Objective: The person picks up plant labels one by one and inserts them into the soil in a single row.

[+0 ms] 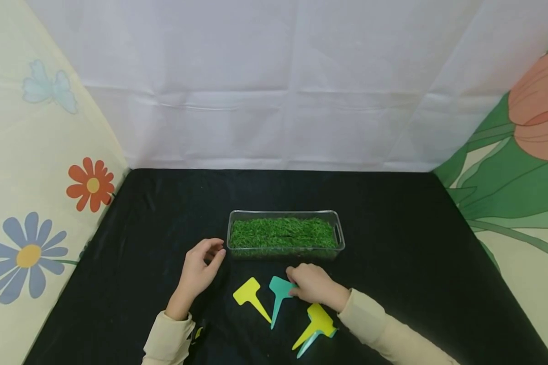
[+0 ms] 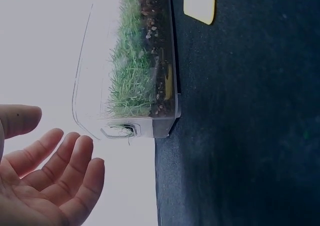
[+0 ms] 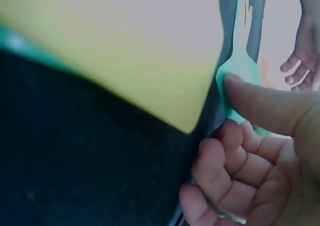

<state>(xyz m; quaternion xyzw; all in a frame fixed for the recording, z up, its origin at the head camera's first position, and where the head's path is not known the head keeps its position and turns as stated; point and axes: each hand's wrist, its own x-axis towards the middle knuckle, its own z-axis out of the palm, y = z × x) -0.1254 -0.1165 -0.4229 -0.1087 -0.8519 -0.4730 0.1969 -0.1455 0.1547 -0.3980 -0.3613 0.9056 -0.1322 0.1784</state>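
Observation:
My right hand (image 1: pixel 313 285) pinches the broad head of a teal T-shaped plant label (image 1: pixel 280 293) between thumb and fingers. In the right wrist view the thumb lies on the face of that teal label (image 3: pixel 241 68). A yellow plant label (image 1: pixel 248 293) lies just left of it, its tip close to the teal one's. Nearer the right forearm, another yellow label (image 1: pixel 318 321) lies partly over a second teal label (image 1: pixel 307 344). My left hand (image 1: pixel 202 268) holds nothing, fingers loosely bent, beside the left end of a clear plastic bin (image 1: pixel 274 255) with green grass (image 2: pixel 131 81) in it.
A black cloth (image 1: pixel 406 243) covers the table, and a white sheet (image 1: pixel 274 101) hangs behind it. Patterned cloths with flowers flank both sides. Under the grass, brown soil (image 2: pixel 161 81) shows through the bin's wall. A small yellow piece (image 1: pixel 198 332) appears beside the left sleeve.

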